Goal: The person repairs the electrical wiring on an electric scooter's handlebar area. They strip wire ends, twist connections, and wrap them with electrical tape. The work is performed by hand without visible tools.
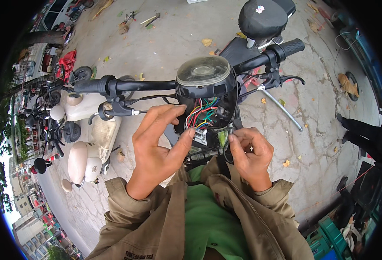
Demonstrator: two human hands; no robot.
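Observation:
A black headlight housing (pixel 183 100) with a clear round lens (pixel 205 70) sits between the handlebars of a two-wheeler. Its back is uncovered, showing a bundle of coloured wires (pixel 203 110) and a white-labelled part (pixel 200 136) below them. My left hand (pixel 156 145) is open at the left side of the housing. Its index fingertip is at the housing's edge, and the thumb tip is beside the labelled part. To the right of the housing my right hand (pixel 252 155) is closed, fingers curled toward the thumb; whatever they pinch, if anything, is hidden.
Handlebar grips reach out left (pixel 89 85) and right (pixel 291 48), with brake levers below. A black seat (pixel 261 21) stands ahead at the right. Cream scooters (pixel 84 160) are parked at left. A hammer (pixel 151 19) and a metal tube (pixel 286 113) are on the ground. Another person's legs (pixel 362 134) show at far right.

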